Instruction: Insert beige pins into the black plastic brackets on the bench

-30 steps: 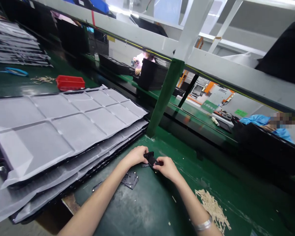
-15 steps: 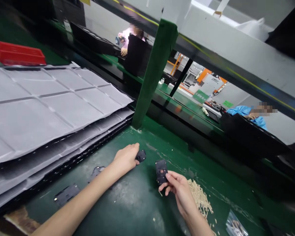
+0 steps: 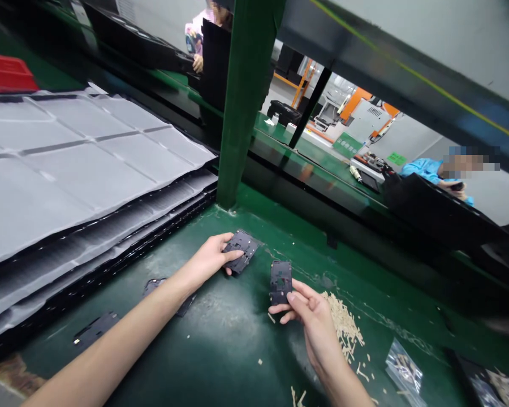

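My left hand (image 3: 210,259) grips a flat black plastic plate (image 3: 241,249) by its near edge, just above the green bench top (image 3: 220,339). My right hand (image 3: 309,314) holds a second black plate (image 3: 280,281) upright between thumb and fingers, a little to the right of the first. The two plates are apart. Two more black plates lie flat on the bench beside my left forearm, one (image 3: 95,328) near the stack and one (image 3: 152,285) partly hidden by the arm.
A stack of grey bagged trays (image 3: 89,169) fills the left. A green post (image 3: 237,107) stands behind my hands. A pile of small pale sticks (image 3: 343,328) and a clear bag (image 3: 401,364) lie to the right. Other people work across the line.
My hands have pulled apart, each keeping one black plate. The left hand has turned its plate flatter and the view has tilted down and right.
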Action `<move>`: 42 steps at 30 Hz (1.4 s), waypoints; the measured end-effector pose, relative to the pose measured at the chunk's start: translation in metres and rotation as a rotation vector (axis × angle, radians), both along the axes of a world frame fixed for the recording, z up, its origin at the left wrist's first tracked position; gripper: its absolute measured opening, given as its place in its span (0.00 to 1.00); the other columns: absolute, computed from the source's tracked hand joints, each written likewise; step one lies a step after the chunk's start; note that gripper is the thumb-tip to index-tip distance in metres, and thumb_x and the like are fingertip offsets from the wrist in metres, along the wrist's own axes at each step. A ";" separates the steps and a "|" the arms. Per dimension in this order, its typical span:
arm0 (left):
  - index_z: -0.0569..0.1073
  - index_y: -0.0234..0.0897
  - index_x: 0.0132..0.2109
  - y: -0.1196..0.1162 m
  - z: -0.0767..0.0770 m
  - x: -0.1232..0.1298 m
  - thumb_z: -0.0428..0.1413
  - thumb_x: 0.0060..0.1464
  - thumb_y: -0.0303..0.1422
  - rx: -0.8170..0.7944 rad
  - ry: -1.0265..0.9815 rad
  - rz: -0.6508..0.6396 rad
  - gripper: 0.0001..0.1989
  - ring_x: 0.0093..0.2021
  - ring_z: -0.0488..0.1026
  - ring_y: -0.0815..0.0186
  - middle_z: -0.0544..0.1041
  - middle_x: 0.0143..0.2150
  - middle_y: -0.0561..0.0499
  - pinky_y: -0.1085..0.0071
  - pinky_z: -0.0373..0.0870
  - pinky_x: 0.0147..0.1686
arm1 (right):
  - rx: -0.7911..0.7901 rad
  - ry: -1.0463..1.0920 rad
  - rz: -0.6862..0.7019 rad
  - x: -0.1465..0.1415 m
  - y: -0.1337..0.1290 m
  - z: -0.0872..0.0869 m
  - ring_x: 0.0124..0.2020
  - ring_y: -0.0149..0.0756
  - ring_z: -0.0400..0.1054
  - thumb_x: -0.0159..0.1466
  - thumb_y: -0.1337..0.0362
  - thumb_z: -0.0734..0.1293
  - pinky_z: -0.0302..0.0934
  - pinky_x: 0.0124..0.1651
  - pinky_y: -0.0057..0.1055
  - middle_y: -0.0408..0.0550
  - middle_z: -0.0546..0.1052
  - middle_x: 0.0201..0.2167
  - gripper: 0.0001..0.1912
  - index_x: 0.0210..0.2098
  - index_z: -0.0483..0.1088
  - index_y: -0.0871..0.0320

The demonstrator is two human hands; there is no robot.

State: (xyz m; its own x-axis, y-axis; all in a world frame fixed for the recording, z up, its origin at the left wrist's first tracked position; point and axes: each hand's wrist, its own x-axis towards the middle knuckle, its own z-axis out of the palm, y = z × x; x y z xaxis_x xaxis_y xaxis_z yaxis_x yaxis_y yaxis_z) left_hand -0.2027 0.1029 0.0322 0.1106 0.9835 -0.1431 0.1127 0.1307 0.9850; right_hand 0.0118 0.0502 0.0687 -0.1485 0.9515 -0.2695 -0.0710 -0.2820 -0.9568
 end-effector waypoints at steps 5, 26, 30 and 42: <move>0.65 0.30 0.43 -0.006 0.006 0.005 0.57 0.44 0.32 -0.081 -0.283 0.094 0.18 0.26 0.73 0.65 0.75 0.32 0.46 0.75 0.69 0.19 | 0.034 -0.020 0.026 -0.001 -0.010 0.009 0.29 0.40 0.74 0.55 0.60 0.68 0.63 0.24 0.25 0.52 0.78 0.29 0.19 0.45 0.68 0.63; 0.64 0.31 0.44 -0.006 0.004 0.006 0.57 0.44 0.28 -0.107 -0.321 0.065 0.18 0.25 0.74 0.65 0.77 0.30 0.47 0.77 0.68 0.15 | 0.040 -0.102 0.047 -0.001 -0.022 0.020 0.23 0.37 0.73 0.55 0.59 0.68 0.65 0.25 0.28 0.52 0.78 0.27 0.20 0.45 0.68 0.60; 0.64 0.31 0.44 -0.007 0.004 0.007 0.57 0.44 0.28 -0.102 -0.326 0.059 0.18 0.25 0.75 0.64 0.77 0.30 0.46 0.77 0.67 0.15 | 0.045 -0.093 0.048 0.000 -0.022 0.022 0.26 0.39 0.73 0.56 0.59 0.68 0.64 0.24 0.28 0.52 0.78 0.28 0.20 0.46 0.68 0.61; 0.65 0.32 0.43 -0.006 0.000 0.008 0.58 0.44 0.29 -0.092 -0.331 0.065 0.17 0.23 0.73 0.67 0.76 0.28 0.49 0.77 0.68 0.15 | 0.033 -0.109 0.035 -0.001 -0.013 0.013 0.26 0.41 0.74 0.54 0.59 0.69 0.65 0.24 0.29 0.53 0.78 0.28 0.22 0.46 0.67 0.63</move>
